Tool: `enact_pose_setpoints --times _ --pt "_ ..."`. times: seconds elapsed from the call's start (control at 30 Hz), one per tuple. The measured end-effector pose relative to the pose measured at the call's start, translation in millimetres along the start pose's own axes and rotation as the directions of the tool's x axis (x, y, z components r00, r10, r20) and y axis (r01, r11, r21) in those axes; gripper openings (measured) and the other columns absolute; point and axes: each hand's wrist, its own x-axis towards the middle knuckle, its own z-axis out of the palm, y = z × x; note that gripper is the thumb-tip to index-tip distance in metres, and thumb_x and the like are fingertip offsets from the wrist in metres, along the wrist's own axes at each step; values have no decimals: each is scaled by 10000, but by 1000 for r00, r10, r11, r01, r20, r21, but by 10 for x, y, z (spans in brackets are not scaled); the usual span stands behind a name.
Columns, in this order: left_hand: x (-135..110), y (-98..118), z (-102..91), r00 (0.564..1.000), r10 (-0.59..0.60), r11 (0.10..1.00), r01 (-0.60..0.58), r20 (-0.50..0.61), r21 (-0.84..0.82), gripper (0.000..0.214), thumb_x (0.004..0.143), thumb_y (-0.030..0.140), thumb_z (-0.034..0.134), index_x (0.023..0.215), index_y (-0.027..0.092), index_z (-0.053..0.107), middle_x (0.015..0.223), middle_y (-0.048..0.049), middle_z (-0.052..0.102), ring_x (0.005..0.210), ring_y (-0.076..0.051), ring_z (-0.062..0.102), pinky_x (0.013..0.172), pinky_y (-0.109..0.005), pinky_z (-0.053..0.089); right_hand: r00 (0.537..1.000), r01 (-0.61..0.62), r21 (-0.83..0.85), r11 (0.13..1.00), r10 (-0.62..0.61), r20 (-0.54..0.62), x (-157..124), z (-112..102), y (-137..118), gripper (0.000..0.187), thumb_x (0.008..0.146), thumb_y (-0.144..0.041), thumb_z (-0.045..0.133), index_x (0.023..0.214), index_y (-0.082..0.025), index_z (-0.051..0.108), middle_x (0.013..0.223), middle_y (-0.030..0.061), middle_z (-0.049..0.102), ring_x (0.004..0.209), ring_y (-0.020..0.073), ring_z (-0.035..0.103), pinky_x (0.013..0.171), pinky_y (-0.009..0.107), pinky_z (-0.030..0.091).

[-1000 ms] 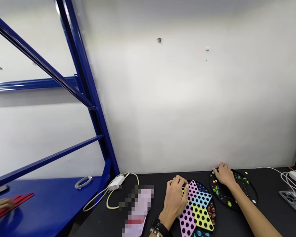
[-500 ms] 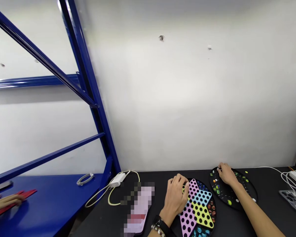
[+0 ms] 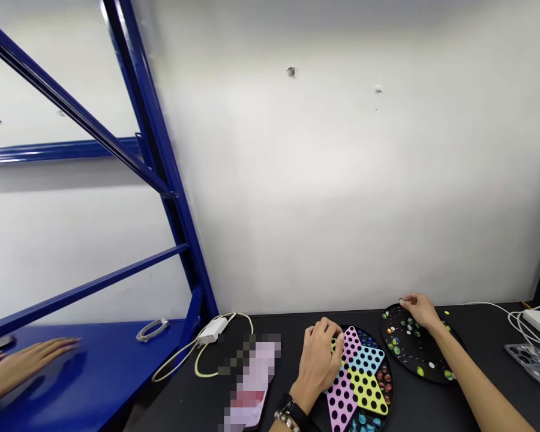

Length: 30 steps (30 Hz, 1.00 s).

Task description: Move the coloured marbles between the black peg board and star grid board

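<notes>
black round tray (image 3: 414,366) lies just right of the pink, blue and yellow star-shaped checkers board (image 3: 369,390). right hand (image 3: 420,312) reaches the tray's far edge, fingertips drawn together above small glass marbles (image 3: 398,330); any grasped marble cannot be confirmed. left hand (image 3: 319,366) sits loosely curled against the board's left side, contents not visible. marbles lie scattered across the tray.

- We find the left hand (image 3: 319,366), wearing a black wristwatch (image 3: 292,413), curled on a star-shaped Chinese checkers board (image 3: 366,390).
- We note the right hand (image 3: 420,312) above a round black tray (image 3: 414,360) of coloured marbles (image 3: 398,327), its fingertips (image 3: 405,300) at the far edge.
- We observe a co-worker's hand (image 3: 27,366) lying on a blue steel shelf (image 3: 108,366).
- We record a white charger (image 3: 213,330) and pale cable (image 3: 198,360) left of the board.
</notes>
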Motion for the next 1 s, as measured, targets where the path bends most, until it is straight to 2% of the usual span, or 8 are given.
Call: enact_pose_setpoints --times 0.1,0.2,0.33,0.43,0.5,0.77,0.87,1.0 --pt "-2 -9 7 1000 2 1000 -2 5 -12 249 997 293 350 904 238 574 953 -16 605 874 -190 571 847 -386 412 997 -59 282 958 44 58 -58 -44 -91 221 658 -343 752 779 -197 641 626 -11 580 581 144 552 515 248 436" --pt "0 -6 7 1000 6 1000 -6 -3 -12 241 996 287 360 904 238 576 953 -10 606 873 -188 573 850 -383 412 992 -103 529 842 50 114 -84 -52 -196 231 688 -345 738 809 -219 588 656 -21 552 575 122 544 466 216 447" --pt "6 5 -3 1000 8 1000 -8 -9 -2 219 983 271 385 886 235 578 943 -3 610 864 -180 579 845 -375 417 974 -206 700 683 77 211 -99 -12 -310 149 763 -297 651 780 -224 522 645 -23 519 500 91 489 355 165 375" --pt "7 -1 -1 1000 9 1000 -9 -5 -5 221 987 275 377 897 236 575 947 -6 605 866 -183 576 850 -381 416 947 -300 738 604 95 307 -138 40 -358 125 828 -308 579 780 -211 515 598 -38 470 402 58 376 284 137 257" --pt "3 -6 5 1000 7 1000 -7 0 -7 224 988 281 372 899 237 573 948 -11 603 866 -189 573 850 -384 416 928 -351 746 566 104 357 -167 70 -381 136 855 -315 555 785 -207 512 582 -47 456 368 44 331 271 127 223" --pt "1 -5 20 1000 12 1000 -12 8 -16 214 980 274 378 895 231 570 943 -10 596 862 -187 570 865 -385 420 907 -409 783 468 112 406 -180 -20 -453 212 933 -369 428 817 -206 499 586 -42 461 335 36 301 259 124 231" --pt "3 -4 13 1000 10 1000 -10 8 -17 214 978 277 382 895 230 574 946 -10 597 864 -188 573 863 -387 423 899 -426 780 459 113 424 -193 -67 -440 234 929 -407 414 823 -212 488 609 -26 484 343 44 317 257 127 245" --pt "4 5 -2 1000 19 1000 -19 -8 -6 217 973 281 387 884 235 580 934 -13 608 864 -193 585 854 -383 430 869 -476 747 464 122 479 -219 -62 -431 276 937 -416 355 831 -201 492 603 -23 474 330 40 259 244 133 223"
